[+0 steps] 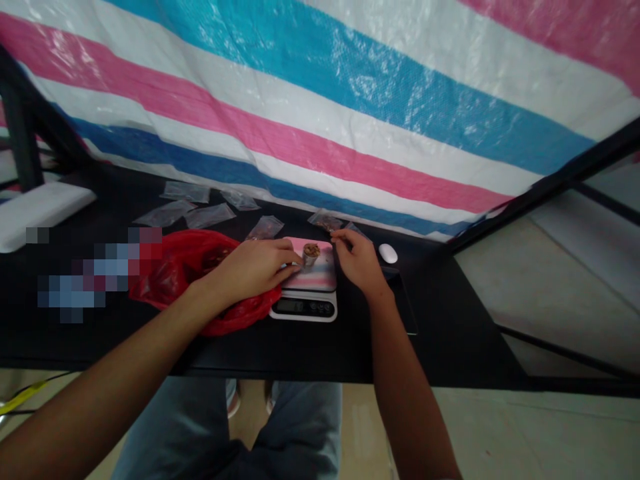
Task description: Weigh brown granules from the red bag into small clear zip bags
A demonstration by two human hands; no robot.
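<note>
A small cup (311,257) filled with brown bits stands upright on the white kitchen scale (304,313), whose plate mirrors the striped sheet. My left hand (255,267) reaches over a red plastic bag (165,267), fingers stretched out and apart, the tips beside the cup; whether they touch it I cannot tell. Right of the scale, my right hand (357,260) has thumb and fingertips drawn together in a pinch. What it holds, if anything, is too small to make out. Just behind its fingertips lies a clear zip bag (325,220) with brown pieces inside.
Several clear zip bags (210,215) lie along the back of the black table (340,353). A white mouse (388,253) and a dark flat tablet-like thing (403,303) are at the right. A white box-like object (40,210) stands far left. A striped sheet (300,140) hangs behind.
</note>
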